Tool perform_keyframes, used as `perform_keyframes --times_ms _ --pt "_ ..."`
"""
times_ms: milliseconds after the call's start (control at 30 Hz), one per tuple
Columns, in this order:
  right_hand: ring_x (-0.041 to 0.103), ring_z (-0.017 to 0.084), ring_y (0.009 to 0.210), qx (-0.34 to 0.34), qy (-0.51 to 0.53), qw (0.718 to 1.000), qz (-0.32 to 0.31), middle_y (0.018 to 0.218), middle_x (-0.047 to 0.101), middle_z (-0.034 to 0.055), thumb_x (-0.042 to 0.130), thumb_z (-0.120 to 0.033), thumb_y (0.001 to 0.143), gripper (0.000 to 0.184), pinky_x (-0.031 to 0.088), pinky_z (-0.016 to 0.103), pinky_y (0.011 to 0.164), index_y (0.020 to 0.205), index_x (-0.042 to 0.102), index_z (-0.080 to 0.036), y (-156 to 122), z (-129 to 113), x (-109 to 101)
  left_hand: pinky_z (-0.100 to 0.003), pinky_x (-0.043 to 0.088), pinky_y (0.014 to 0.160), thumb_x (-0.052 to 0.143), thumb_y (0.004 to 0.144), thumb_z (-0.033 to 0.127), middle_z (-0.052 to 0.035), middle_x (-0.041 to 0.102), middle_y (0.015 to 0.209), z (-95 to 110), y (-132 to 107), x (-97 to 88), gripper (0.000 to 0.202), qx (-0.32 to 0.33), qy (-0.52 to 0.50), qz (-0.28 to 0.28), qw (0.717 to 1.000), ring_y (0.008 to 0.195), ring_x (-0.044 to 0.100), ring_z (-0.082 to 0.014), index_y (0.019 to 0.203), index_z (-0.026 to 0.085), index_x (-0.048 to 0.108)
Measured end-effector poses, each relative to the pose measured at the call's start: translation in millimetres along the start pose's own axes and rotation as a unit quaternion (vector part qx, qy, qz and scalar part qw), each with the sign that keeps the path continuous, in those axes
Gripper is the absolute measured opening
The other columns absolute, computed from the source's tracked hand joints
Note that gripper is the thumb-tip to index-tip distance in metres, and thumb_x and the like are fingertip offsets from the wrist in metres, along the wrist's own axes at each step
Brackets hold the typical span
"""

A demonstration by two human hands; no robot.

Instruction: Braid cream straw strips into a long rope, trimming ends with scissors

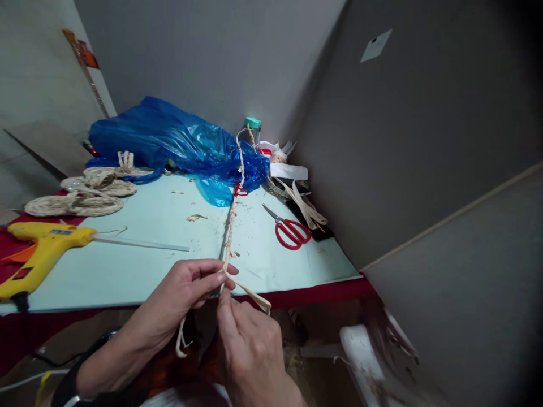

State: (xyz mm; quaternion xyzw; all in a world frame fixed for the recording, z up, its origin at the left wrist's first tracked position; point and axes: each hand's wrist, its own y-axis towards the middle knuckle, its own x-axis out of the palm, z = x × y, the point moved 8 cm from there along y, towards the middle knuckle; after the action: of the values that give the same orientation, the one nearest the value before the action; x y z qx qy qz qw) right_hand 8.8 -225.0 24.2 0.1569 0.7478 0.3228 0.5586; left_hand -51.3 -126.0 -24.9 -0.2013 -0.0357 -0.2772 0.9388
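Note:
A pale braided cord [231,229] stretches from my hands toward the back of the table, passing a red tie [241,191] by the blue bag. My left hand [189,285] pinches the near end of the braid between thumb and fingers. Just below it, my right hand [250,342] has its fingers closed on the loose fibre strands at that end. One flat strand [250,295] sticks out to the right, and another strand [181,339] hangs below my left hand. What lies between my right fingertips is mostly hidden.
Red-handled scissors [292,232] lie right of the braid. A yellow glue gun [46,251] with a glue stick rests at left, near coiled braids [74,204]. Behind are a blue plastic bag [169,135] and a basket [275,186]. A grey partition [403,141] borders the right.

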Motion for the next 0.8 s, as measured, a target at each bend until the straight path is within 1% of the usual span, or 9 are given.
perform_keyframes --times_ms 67,133,233,333,433,533,633,700,800 --pt "0.062 0.021 0.059 0.002 0.029 1.0 -0.01 0.076 0.07 0.0117 0.038 -0.008 0.092 0.035 0.043 0.033 0.053 0.119 0.059 -0.004 2 1 -5 -0.017 0.027 0.046 0.076 0.074 0.034 -0.0043 0.07 0.078 1 0 -0.9 0.029 -0.001 -0.014 -0.004 1.0 0.051 0.043 -0.0057 0.096 0.014 0.074" --pt "0.062 0.02 0.059 0.01 0.105 0.994 -0.012 0.074 0.07 0.0087 0.046 -0.017 0.093 0.027 0.044 0.032 0.054 0.114 0.062 -0.009 5 5 -15 -0.016 0.017 0.042 0.076 0.073 0.032 -0.0022 0.067 0.073 3 1 -1.6 0.026 0.001 -0.035 -0.009 0.999 0.047 0.033 -0.0028 0.092 0.014 0.074" --pt "0.067 0.018 0.067 0.063 0.187 0.98 0.025 0.079 0.073 0.0058 0.052 -0.02 0.093 0.017 0.048 0.029 0.064 0.105 0.064 -0.017 11 28 -38 -0.016 0.012 0.041 0.077 0.073 0.03 -0.0002 0.061 0.068 4 2 -2.0 0.022 0.001 -0.063 -0.021 0.998 0.046 0.026 -0.0017 0.088 0.014 0.074" --pt "0.067 0.016 0.067 0.156 0.159 0.974 0.036 0.082 0.073 0.005 0.048 -0.019 0.096 0.017 0.048 0.027 0.064 0.097 0.065 -0.02 17 67 -47 -0.014 0.01 0.041 0.076 0.075 0.03 0.0007 0.058 0.067 4 2 -2.7 0.021 0.001 -0.075 -0.035 0.997 0.047 0.022 -0.0012 0.089 0.015 0.074" --pt "0.066 0.02 0.076 0.203 0.095 0.975 0.007 0.086 0.072 0.0076 0.047 -0.022 0.097 0.019 0.048 0.031 0.07 0.095 0.066 -0.018 27 101 -37 -0.013 0.011 0.041 0.075 0.077 0.03 -0.0001 0.059 0.069 2 2 -5.0 0.019 -0.001 -0.077 -0.041 0.996 0.048 0.023 -0.0013 0.089 0.015 0.074" --pt "0.062 0.025 0.097 0.162 0.066 0.982 -0.073 0.104 0.071 0.0116 0.051 -0.021 0.095 0.02 0.047 0.037 0.085 0.106 0.067 -0.016 44 111 -12 -0.012 0.011 0.04 0.075 0.077 0.028 0.0001 0.058 0.068 0 2 -7.6 0.017 -0.002 -0.09 -0.043 0.995 0.047 0.021 -0.0006 0.088 0.015 0.074" --pt "0.056 0.024 0.116 0.078 0.096 0.98 -0.158 0.128 0.062 0.0128 0.049 -0.02 0.097 0.031 0.044 0.039 0.099 0.126 0.059 -0.017 57 97 16 -0.012 0.011 0.039 0.075 0.078 0.027 0.0005 0.058 0.067 -1 2 -8.2 0.016 -0.002 -0.109 -0.053 0.993 0.046 0.019 0.0001 0.087 0.015 0.073" --pt "0.053 0.023 0.123 0.025 0.118 0.972 -0.201 0.133 0.06 0.0122 0.047 -0.02 0.098 0.034 0.041 0.039 0.103 0.131 0.054 -0.018 61 83 31 -0.012 0.011 0.04 0.075 0.078 0.026 0.0008 0.058 0.066 -2 2 -9.1 0.015 -0.003 -0.12 -0.055 0.991 0.046 0.018 0.0005 0.086 0.014 0.073" --pt "0.051 0.022 0.127 -0.02 0.14 0.964 -0.226 0.128 0.062 0.0111 0.046 -0.019 0.099 0.028 0.039 0.038 0.106 0.125 0.057 -0.017 61 70 40 -0.012 0.012 0.04 0.075 0.078 0.026 0.0009 0.057 0.066 -2 3 -11.0 0.015 0.0 -0.127 -0.054 0.99 0.046 0.019 0.001 0.086 0.013 0.073"
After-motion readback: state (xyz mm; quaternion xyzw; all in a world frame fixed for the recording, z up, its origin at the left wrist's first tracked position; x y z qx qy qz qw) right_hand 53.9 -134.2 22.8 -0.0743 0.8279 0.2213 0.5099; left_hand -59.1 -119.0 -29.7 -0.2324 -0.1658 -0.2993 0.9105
